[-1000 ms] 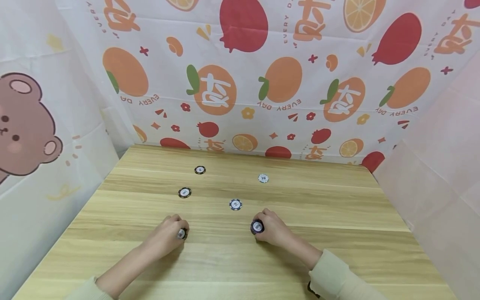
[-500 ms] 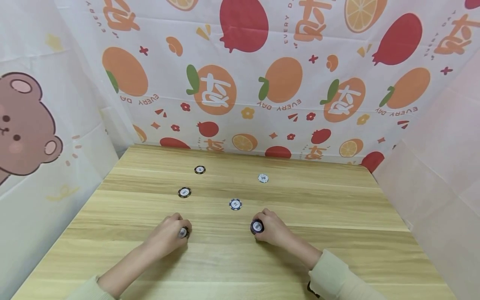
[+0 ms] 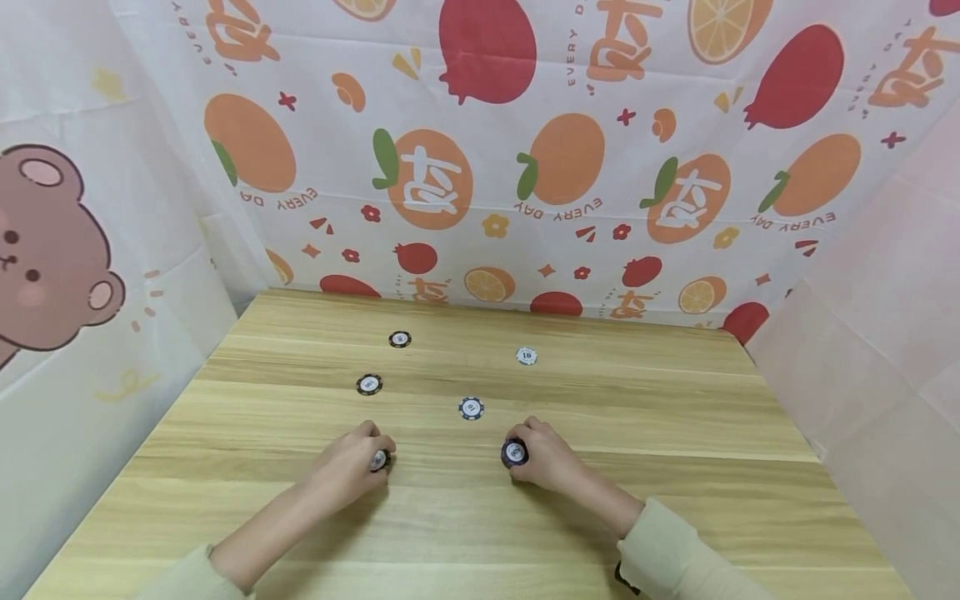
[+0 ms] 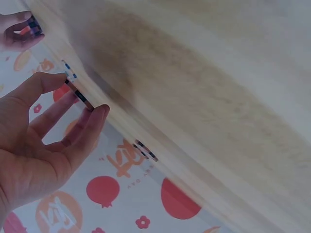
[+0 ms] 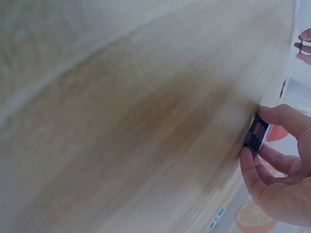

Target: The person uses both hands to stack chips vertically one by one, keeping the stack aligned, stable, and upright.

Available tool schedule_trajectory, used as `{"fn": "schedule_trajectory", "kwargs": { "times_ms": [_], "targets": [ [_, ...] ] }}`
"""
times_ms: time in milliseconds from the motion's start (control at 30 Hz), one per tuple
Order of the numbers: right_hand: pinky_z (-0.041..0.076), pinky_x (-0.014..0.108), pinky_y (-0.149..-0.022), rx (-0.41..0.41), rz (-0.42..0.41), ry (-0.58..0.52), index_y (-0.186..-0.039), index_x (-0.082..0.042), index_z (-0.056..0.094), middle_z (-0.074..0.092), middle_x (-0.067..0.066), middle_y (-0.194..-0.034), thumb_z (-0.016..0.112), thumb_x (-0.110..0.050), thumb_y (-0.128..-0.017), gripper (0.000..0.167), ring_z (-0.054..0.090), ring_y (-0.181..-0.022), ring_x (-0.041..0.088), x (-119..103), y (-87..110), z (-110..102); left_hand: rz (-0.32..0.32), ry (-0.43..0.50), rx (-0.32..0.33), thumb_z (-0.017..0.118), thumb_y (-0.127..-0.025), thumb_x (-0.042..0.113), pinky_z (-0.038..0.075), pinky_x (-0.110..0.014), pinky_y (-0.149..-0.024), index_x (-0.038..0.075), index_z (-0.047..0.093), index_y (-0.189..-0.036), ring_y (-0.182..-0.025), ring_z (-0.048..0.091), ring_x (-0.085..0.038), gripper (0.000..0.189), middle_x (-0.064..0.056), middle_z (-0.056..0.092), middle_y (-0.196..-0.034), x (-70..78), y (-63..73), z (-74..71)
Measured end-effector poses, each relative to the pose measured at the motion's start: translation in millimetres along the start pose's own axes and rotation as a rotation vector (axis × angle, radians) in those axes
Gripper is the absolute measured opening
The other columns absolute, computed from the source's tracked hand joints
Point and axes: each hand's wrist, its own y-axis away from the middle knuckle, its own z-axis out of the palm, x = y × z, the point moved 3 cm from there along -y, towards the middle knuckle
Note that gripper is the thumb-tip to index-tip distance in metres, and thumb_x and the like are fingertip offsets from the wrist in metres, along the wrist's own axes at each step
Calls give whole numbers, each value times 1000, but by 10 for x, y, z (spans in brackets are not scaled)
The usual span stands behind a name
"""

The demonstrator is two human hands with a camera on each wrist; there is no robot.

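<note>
My left hand point(image 3: 347, 465) pinches a single dark poker chip point(image 3: 380, 460) between thumb and fingertips. In the left wrist view this chip point(image 4: 79, 94) shows edge-on, held by its rim above the wood. To the right, my right hand point(image 3: 547, 457) grips a short stack of dark purple poker chips point(image 3: 514, 452) by the sides. The right wrist view shows the layered edges of the stack point(image 5: 256, 134), which stands on the tabletop between thumb and fingers. A gap of bare wood separates the two hands.
Beyond the hands, two black chips lie flat, one nearer point(image 3: 369, 384) and one farther point(image 3: 400, 339). A blue-edged chip point(image 3: 471, 408) and a pale chip point(image 3: 527, 356) lie farther right. Printed curtains point(image 3: 495, 217) border the wooden table point(image 3: 637, 400).
The left hand has slid rightward and slightly away from me with its chip, narrowing the gap to the right hand. The right hand and its stack have stayed in place.
</note>
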Motion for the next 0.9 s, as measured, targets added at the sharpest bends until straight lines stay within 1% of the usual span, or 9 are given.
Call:
{"fn": "schedule_trajectory", "kwargs": {
  "times_ms": [167, 433, 633, 767, 900],
  "targets": [
    [46, 34, -74, -3, 4, -3, -101, -2, 61, 49, 2, -91, 77, -10, -68, 38, 50, -84, 20, 5, -6, 2, 38, -15, -5, 75, -65, 3, 50, -37, -65, 3, 67, -89, -73, 57, -24, 25, -9, 55, -86, 75, -51, 16],
    [46, 34, -75, -1, -2, -1, -101, -2, 61, 49, 2, -90, 77, -10, -68, 37, 50, -84, 20, 7, -11, 3, 47, -20, -29, 74, -66, 1, 50, -35, -66, 1, 66, -89, -72, 56, -25, 24, -9, 56, -84, 196, -114, 84],
    [47, 34, -75, -5, -8, 2, -101, -2, 61, 50, 3, -91, 77, -10, -68, 37, 51, -84, 20, 6, -10, 1, 96, -26, -15, 73, -67, 0, 50, -35, -63, 1, 67, -87, -71, 57, -27, 21, -11, 56, -83, 307, -178, 124],
    [47, 34, -75, -6, -11, 0, -101, -2, 61, 50, 3, -92, 76, -10, -68, 37, 52, -84, 20, 3, -7, -2, 116, -37, -26, 73, -68, 1, 49, -35, -62, 2, 67, -88, -70, 55, -26, 21, -10, 55, -82, 387, -234, 146],
    [47, 34, -75, -6, -10, -1, -101, -2, 61, 50, 3, -91, 76, -9, -68, 38, 51, -84, 20, -2, -2, -9, 145, -77, -38, 75, -70, 5, 49, -34, -60, 3, 67, -87, -69, 54, -25, 19, -9, 55, -81, 472, -290, 166]
  ]
}}
